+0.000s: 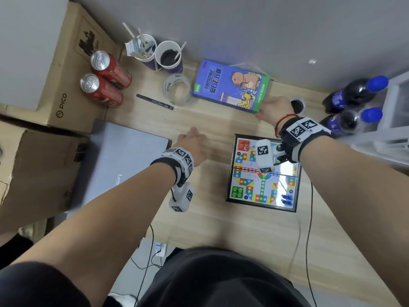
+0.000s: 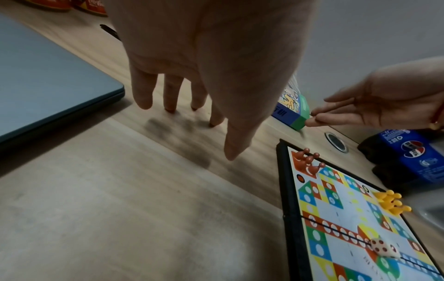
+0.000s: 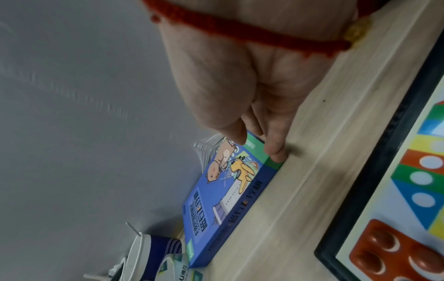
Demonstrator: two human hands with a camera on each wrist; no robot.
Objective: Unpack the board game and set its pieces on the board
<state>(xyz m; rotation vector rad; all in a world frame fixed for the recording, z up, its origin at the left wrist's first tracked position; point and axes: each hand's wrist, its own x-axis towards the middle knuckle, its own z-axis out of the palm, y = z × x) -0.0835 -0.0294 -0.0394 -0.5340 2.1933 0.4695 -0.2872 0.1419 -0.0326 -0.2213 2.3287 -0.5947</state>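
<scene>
The open game board (image 1: 245,173) lies flat on the wooden desk at the right, with red pawns (image 2: 308,161), yellow pawns (image 2: 391,201), green pawns (image 1: 237,191) and blue pawns (image 1: 287,199) in its corners. A die (image 2: 384,247) sits near the board's middle. The blue and green game box (image 1: 230,85) lies beyond the board by the wall. My right hand (image 1: 272,109) touches the box's green near end with straight fingers (image 3: 276,152). My left hand (image 1: 192,138) hovers over bare desk left of the board, fingers (image 2: 168,95) extended downward and holding nothing.
A closed grey laptop (image 1: 119,165) lies at the left beside cardboard boxes (image 1: 66,74). Two red cans (image 1: 106,78), two paper cups (image 1: 168,56), a tape roll (image 1: 177,88) and a pen (image 1: 155,101) stand at the back. Dark soda bottles (image 1: 352,94) and a white shelf (image 1: 396,120) are at the right.
</scene>
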